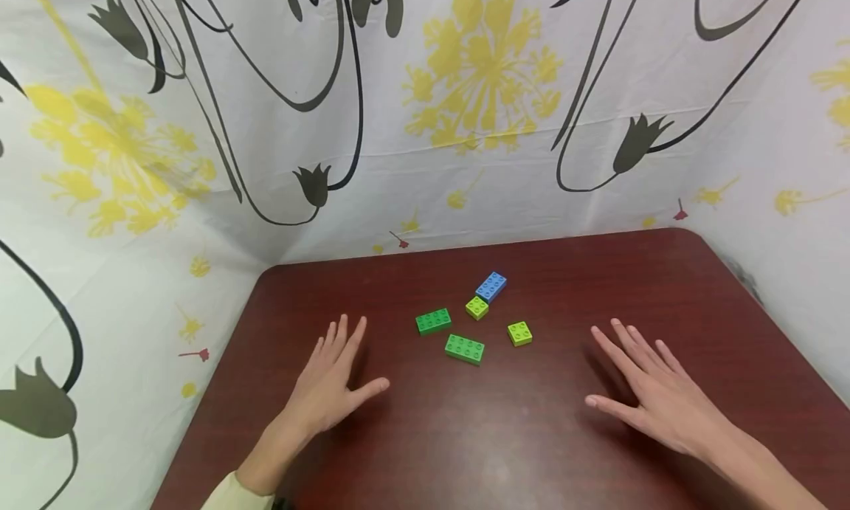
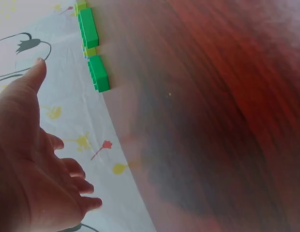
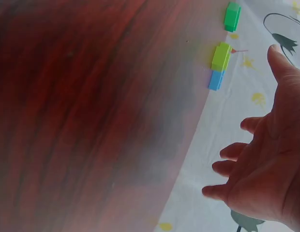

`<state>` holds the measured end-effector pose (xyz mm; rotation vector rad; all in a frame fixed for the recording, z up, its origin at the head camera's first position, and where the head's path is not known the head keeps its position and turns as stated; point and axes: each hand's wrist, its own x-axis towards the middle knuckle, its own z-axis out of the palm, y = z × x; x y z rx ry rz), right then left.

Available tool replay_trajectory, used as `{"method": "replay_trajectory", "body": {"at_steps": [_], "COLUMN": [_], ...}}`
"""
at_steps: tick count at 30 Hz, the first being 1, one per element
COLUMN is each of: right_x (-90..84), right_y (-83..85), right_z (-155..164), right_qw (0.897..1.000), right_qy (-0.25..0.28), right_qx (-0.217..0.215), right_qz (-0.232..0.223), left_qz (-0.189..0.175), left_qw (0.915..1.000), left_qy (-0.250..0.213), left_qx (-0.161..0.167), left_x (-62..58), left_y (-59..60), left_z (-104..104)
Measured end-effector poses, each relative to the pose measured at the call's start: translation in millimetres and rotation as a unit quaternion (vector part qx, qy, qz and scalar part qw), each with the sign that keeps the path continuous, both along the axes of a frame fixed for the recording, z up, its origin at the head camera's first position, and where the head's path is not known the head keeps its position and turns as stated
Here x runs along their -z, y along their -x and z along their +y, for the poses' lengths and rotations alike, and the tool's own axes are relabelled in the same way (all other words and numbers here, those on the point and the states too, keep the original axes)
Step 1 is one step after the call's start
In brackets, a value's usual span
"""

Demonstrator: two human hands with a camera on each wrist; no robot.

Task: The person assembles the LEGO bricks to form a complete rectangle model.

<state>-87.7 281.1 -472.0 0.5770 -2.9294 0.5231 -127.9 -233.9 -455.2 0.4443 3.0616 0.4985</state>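
Note:
Five toy bricks lie loose in the middle of a dark red table [image 1: 531, 443]: a blue brick [image 1: 491, 286], a small lime brick [image 1: 477, 308], a green brick [image 1: 433, 321], a second green brick [image 1: 465, 348] and another lime brick [image 1: 519, 333]. My left hand [image 1: 332, 381] lies flat with fingers spread, left of the bricks and holding nothing. My right hand [image 1: 651, 392] lies flat and spread to their right, also empty. The left wrist view shows the left hand [image 2: 29, 159] and a green brick [image 2: 98, 72] ahead of it. Beyond the right hand [image 3: 266, 164], the right wrist view shows a lime brick [image 3: 221, 56] and the blue brick [image 3: 216, 79].
A white curtain [image 1: 465, 126] printed with yellow flowers and black lines closes in the table at the back and on both sides. The table's far corners are rounded. Bare tabletop stretches between the hands and toward me.

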Motion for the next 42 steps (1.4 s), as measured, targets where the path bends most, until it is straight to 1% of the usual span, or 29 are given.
{"method": "replay_trajectory", "body": {"at_steps": [3, 6, 9, 11, 14, 18, 20, 24, 27, 30, 33, 35, 38, 42], "right_x": [-0.4, -1.2, -1.5, -1.3, -0.2, 2.2, 3.9, 6.1, 6.8, 8.1, 9.5, 11.6, 14.8, 20.2], "right_y": [6.0, 13.0, 19.6, 23.4, 29.2, 35.9, 39.4, 44.9, 46.6, 48.8, 53.0, 56.7, 63.3, 71.8], "right_z": [-5, -11, -17, -21, -28, -41, -49, -65, -79, -92, -103, -110, -118, -128], "right_qw": [1.000, 0.997, 0.991, 0.987, 0.986, 0.984, 0.982, 0.972, 0.960, 0.953, 0.951, 0.949, 0.942, 0.929], "right_qy": [0.019, 0.050, 0.081, 0.095, 0.104, 0.124, 0.139, 0.180, 0.218, 0.241, 0.249, 0.255, 0.271, 0.303], "right_qx": [-0.011, -0.014, -0.011, -0.010, -0.022, -0.054, -0.072, -0.099, -0.109, -0.117, -0.127, -0.132, -0.132, -0.126], "right_qz": [-0.013, -0.060, -0.109, -0.130, -0.129, -0.115, -0.109, -0.116, -0.135, -0.143, -0.135, -0.134, -0.145, -0.170], "left_qz": [-0.015, -0.034, -0.056, -0.070, -0.086, -0.102, -0.108, -0.124, -0.135, -0.140, -0.137, -0.136, -0.129, -0.112], "left_qw": [0.9996, 0.9980, 0.9951, 0.9926, 0.9892, 0.9836, 0.9804, 0.9723, 0.9670, 0.9626, 0.9607, 0.9610, 0.9618, 0.9623], "left_qy": [-0.026, -0.053, -0.082, -0.100, -0.119, -0.148, -0.165, -0.198, -0.216, -0.232, -0.241, -0.240, -0.241, -0.247], "left_qx": [0.003, -0.001, -0.003, -0.003, 0.000, 0.002, 0.002, -0.003, -0.005, -0.003, 0.002, 0.006, 0.014, 0.017], "left_x": [1.9, 4.4, 7.7, 10.4, 15.3, 18.9, 21.0, 26.0, 28.7, 29.3, 30.1, 31.1, 33.5, 37.0], "left_y": [6.4, 11.6, 16.9, 21.1, 28.5, 36.4, 39.9, 46.6, 50.8, 54.8, 59.5, 61.9, 65.7, 68.7], "left_z": [4, 7, 12, 17, 22, 29, 33, 41, 47, 55, 62, 67, 73, 79]}}
